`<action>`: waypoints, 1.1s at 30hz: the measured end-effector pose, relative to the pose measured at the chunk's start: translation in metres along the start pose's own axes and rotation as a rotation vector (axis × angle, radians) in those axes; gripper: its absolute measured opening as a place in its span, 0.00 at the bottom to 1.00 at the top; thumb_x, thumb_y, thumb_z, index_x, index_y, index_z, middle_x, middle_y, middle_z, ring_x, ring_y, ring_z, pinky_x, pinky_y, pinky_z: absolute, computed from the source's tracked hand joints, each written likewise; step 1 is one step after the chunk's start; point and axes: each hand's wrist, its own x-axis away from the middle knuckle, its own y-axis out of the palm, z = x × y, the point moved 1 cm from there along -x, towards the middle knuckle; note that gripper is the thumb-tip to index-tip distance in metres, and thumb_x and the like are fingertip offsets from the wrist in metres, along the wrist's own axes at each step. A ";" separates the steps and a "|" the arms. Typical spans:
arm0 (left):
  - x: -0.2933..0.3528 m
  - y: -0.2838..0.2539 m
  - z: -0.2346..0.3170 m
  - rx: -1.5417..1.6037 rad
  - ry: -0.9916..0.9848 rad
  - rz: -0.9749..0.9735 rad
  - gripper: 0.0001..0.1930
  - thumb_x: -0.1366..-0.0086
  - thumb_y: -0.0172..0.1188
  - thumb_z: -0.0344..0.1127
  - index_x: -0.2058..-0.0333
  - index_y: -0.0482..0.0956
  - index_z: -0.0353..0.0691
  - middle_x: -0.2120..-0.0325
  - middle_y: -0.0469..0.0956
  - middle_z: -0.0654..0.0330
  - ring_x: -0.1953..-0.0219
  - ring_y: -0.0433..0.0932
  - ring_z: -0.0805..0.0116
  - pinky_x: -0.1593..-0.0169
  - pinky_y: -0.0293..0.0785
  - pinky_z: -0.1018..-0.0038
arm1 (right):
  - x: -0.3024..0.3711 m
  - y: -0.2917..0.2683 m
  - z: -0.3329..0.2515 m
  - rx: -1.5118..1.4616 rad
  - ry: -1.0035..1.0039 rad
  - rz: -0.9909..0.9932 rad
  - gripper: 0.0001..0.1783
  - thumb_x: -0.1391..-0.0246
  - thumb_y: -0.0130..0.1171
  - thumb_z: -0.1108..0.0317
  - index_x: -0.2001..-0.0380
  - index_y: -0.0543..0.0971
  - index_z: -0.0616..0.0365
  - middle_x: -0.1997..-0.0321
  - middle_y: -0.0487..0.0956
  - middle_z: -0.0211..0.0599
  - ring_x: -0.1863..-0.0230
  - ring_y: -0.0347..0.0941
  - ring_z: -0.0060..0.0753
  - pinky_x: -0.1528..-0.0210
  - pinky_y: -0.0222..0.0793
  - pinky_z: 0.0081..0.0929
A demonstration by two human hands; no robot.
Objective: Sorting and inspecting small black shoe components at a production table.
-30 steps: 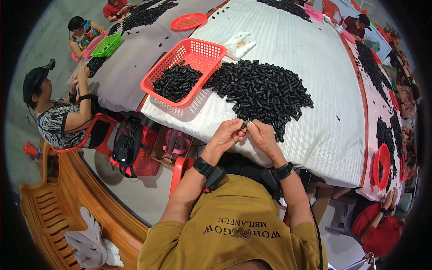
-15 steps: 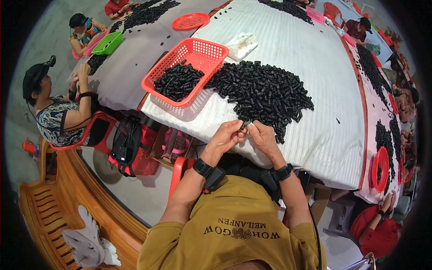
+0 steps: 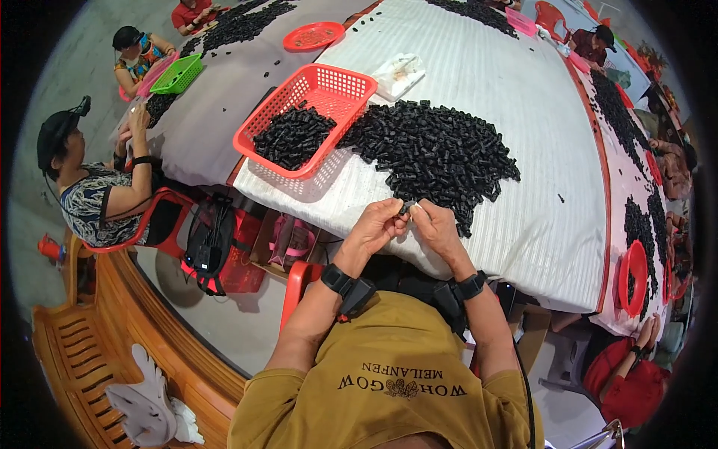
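Note:
My left hand [image 3: 380, 224] is closed in a pinch on a small black cylindrical piece [image 3: 404, 210], just over the near edge of the white-covered table. Close beside it, my right hand [image 3: 438, 229] also pinches, its thumb and fingertips meeting the left hand's at the piece. What the right fingertips grip, if anything, is too small to make out. Right beyond both hands spreads a heap of similar black pieces [image 3: 441, 153]. A red perforated basket [image 3: 329, 99] to the left of the heap holds more of them in its near part.
A crumpled white plastic or paper sheet [image 3: 399, 76] lies behind the heap. Farther off is a red round tray [image 3: 314, 36]. Other people sit at tables on both sides with black pieces and a green basket [image 3: 178, 75]. A wooden bench [image 3: 82, 359] stands at lower left.
Both hands stay pinched together in nearly the same place, with only slight finger movement. The whole view has shifted very slightly.

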 end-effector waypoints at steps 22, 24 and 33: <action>0.001 0.002 0.002 -0.002 0.050 -0.001 0.08 0.38 0.54 0.35 0.70 0.73 0.37 0.78 0.72 0.63 0.78 0.68 0.77 0.74 0.66 0.80 | 0.000 -0.001 0.003 0.077 -0.047 -0.053 0.16 0.46 0.51 0.58 0.78 0.73 0.61 0.86 0.69 0.44 0.85 0.67 0.36 0.79 0.62 0.28; 0.005 0.006 0.006 -0.022 0.033 0.018 0.09 0.38 0.54 0.37 0.70 0.73 0.37 0.79 0.72 0.63 0.79 0.67 0.78 0.76 0.65 0.81 | 0.000 0.000 0.003 -0.031 -0.038 0.025 0.16 0.45 0.51 0.60 0.78 0.72 0.61 0.86 0.69 0.40 0.84 0.65 0.28 0.79 0.61 0.26; 0.036 0.027 0.142 -0.588 0.865 0.569 0.08 0.39 0.54 0.31 0.63 0.72 0.34 0.82 0.72 0.64 0.83 0.68 0.79 0.79 0.66 0.84 | 0.002 -0.002 0.011 -0.103 0.050 0.006 0.17 0.45 0.49 0.61 0.81 0.69 0.62 0.88 0.67 0.35 0.85 0.63 0.23 0.80 0.60 0.25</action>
